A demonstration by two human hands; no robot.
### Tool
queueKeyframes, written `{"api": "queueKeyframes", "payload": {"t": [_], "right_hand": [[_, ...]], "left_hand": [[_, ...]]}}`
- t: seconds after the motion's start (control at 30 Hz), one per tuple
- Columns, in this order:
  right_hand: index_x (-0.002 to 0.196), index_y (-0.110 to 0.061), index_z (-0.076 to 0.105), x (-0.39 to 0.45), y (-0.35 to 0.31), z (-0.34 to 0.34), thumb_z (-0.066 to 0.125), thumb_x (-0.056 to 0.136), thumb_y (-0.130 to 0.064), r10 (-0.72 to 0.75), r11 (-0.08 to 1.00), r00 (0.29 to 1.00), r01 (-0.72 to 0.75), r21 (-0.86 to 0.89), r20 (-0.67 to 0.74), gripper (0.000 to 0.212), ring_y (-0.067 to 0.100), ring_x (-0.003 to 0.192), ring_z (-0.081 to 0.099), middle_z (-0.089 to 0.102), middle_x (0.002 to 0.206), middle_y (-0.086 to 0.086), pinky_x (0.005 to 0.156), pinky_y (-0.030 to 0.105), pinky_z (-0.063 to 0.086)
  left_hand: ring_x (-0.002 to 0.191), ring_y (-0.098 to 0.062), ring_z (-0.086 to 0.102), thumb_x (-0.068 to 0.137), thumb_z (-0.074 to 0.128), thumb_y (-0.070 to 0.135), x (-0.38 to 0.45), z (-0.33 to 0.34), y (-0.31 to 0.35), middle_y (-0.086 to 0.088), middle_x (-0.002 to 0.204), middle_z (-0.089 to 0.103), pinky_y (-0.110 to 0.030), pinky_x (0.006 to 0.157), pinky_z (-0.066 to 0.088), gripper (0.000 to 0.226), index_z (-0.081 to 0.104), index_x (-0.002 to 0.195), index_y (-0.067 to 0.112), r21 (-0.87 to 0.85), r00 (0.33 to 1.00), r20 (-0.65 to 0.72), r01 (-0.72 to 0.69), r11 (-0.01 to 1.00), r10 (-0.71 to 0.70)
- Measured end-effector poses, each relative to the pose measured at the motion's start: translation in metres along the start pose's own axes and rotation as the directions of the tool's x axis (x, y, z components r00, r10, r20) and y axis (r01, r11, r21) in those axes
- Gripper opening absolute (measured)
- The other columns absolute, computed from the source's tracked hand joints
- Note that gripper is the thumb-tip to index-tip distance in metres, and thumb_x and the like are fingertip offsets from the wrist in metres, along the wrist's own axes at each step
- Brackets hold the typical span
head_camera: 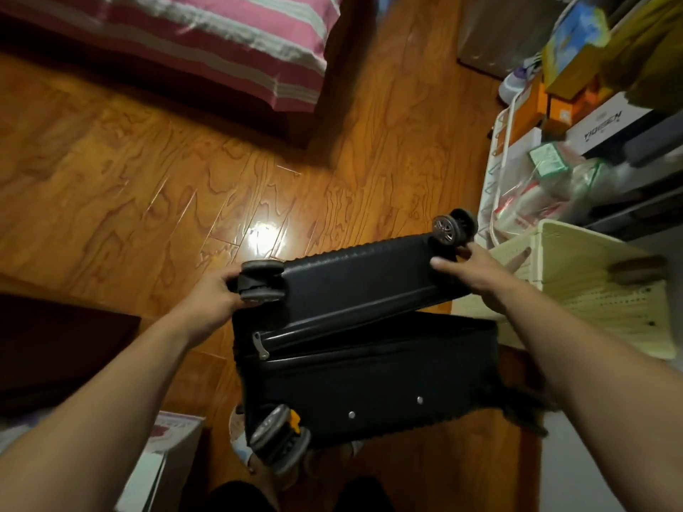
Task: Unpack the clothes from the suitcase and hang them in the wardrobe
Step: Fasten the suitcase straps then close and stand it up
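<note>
The black suitcase [369,327] is standing between the two hands on the wooden floor [148,179], wheel end up, and its two halves are opening a little along the zip. No clothes are showing yet, and I cannot see the wardrobe.

I think the risk is this: the far half is being held only at its two corners, so it may swing open suddenly and hit the pale basket [576,275] just beyond the right hand, or the case may tip over.

The left hand [212,297] is reaching forward with a nearly straight arm and gripping the corner wheel [260,280]. The right hand [469,269] is pinching the opposite corner, thumb on top, just below the other wheel [452,225].
</note>
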State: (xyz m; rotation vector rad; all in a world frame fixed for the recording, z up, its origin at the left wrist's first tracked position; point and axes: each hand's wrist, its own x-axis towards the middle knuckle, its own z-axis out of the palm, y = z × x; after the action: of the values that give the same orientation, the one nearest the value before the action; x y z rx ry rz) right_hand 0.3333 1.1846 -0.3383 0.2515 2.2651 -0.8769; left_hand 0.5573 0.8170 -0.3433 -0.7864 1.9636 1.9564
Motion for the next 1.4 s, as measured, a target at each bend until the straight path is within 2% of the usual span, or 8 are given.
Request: {"api": "queueKeyframes", "payload": {"t": [0.13,0.23,0.4,0.53,0.73,1.0,1.2,1.4], "right_hand": [[0.147,-0.020,0.040,0.010,-0.003,0.016,0.085,0.065,-0.059,-0.035,0.999,0.998,0.036,0.015,-0.056,0.101,0.022,0.129,0.050,0.053,0.140,-0.001,0.106,0.038,0.039],[0.150,-0.012,0.038,0.003,-0.002,0.030,0.083,0.060,-0.065,0.085,0.993,0.996,-0.084,-0.087,0.014,0.114,0.026,0.127,0.050,0.050,0.141,0.003,0.100,0.038,0.042],[0.149,-0.012,0.041,0.003,0.000,0.043,0.071,0.026,-0.094,0.157,0.987,0.987,-0.157,0.022,-0.031,0.151,0.031,0.128,0.053,0.051,0.145,0.007,0.105,0.046,0.046],[0.143,-0.027,0.048,-0.009,-0.022,0.037,0.073,0.072,-0.070,0.049,0.998,0.996,-0.046,-0.044,0.079,0.087,0.031,0.118,0.054,0.054,0.130,0.002,0.082,0.046,0.049],[0.135,-0.027,0.057,-0.038,0.007,0.036,0.068,0.075,-0.069,0.022,0.986,0.999,-0.029,-0.164,-0.048,0.074,0.035,0.120,0.057,0.060,0.132,0.006,0.086,0.054,0.057],[0.141,-0.007,0.050,-0.027,0.028,0.034,0.066,0.092,-0.045,0.167,0.966,0.983,-0.178,-0.190,-0.073,0.065,0.037,0.107,0.061,0.057,0.135,0.021,0.040,0.019,0.036],[0.143,-0.011,0.050,-0.023,0.030,0.038,0.066,0.088,-0.055,0.122,0.972,0.987,-0.139,-0.187,-0.103,0.072,0.039,0.124,0.054,0.059,0.137,0.018,0.089,0.038,0.044],[0.150,-0.014,0.037,-0.023,0.026,0.041,0.063,0.090,-0.055,0.150,0.987,0.983,-0.156,-0.050,-0.111,0.077,0.037,0.134,0.046,0.050,0.147,0.013,0.109,0.042,0.037]], "left_hand": [[0.116,-0.021,0.063,0.086,0.076,0.006,-0.005,0.004,-0.014,0.000,0.123,0.068,-0.035,0.093,0.054,0.060,0.054,0.139,0.021,-0.014,0.983,-0.159,0.093,0.996,-0.094],[0.130,-0.029,0.049,0.089,0.075,0.037,-0.041,0.013,-0.027,-0.008,0.151,0.044,-0.050,0.107,0.044,0.079,0.028,0.153,0.033,-0.088,0.844,-0.416,0.335,0.938,-0.340],[0.148,-0.031,0.027,0.064,0.088,0.059,-0.114,0.019,-0.066,-0.004,0.165,0.018,-0.049,0.118,0.031,0.135,-0.010,0.156,0.045,0.248,0.835,-0.153,0.550,0.798,-0.528],[0.141,-0.029,0.041,0.068,0.091,0.041,-0.083,0.024,-0.065,-0.003,0.157,0.038,-0.045,0.116,0.035,0.139,-0.017,0.156,0.035,0.223,0.887,-0.221,0.451,0.864,-0.405],[0.129,-0.041,0.051,0.076,0.072,0.069,-0.041,-0.002,-0.025,-0.013,0.144,0.053,-0.049,0.105,0.041,0.102,0.021,0.154,0.027,0.511,0.847,-0.493,0.465,0.723,-0.196],[0.123,-0.036,0.051,0.072,0.086,0.048,-0.006,0.011,0.010,-0.012,0.132,0.047,-0.046,0.105,0.044,0.075,0.049,0.130,0.016,0.530,0.890,-0.446,0.348,0.773,-0.095],[0.109,-0.026,0.062,0.085,0.079,0.029,-0.002,-0.006,0.018,-0.003,0.116,0.064,-0.041,0.098,0.051,0.036,0.067,0.117,0.019,0.457,0.870,-0.493,0.287,0.842,-0.030],[0.100,-0.028,0.062,0.098,0.063,0.029,0.014,0.006,0.033,-0.007,0.103,0.066,-0.037,0.087,0.049,0.017,0.070,0.103,0.015,0.564,0.854,-0.520,0.324,0.760,0.023]]}}
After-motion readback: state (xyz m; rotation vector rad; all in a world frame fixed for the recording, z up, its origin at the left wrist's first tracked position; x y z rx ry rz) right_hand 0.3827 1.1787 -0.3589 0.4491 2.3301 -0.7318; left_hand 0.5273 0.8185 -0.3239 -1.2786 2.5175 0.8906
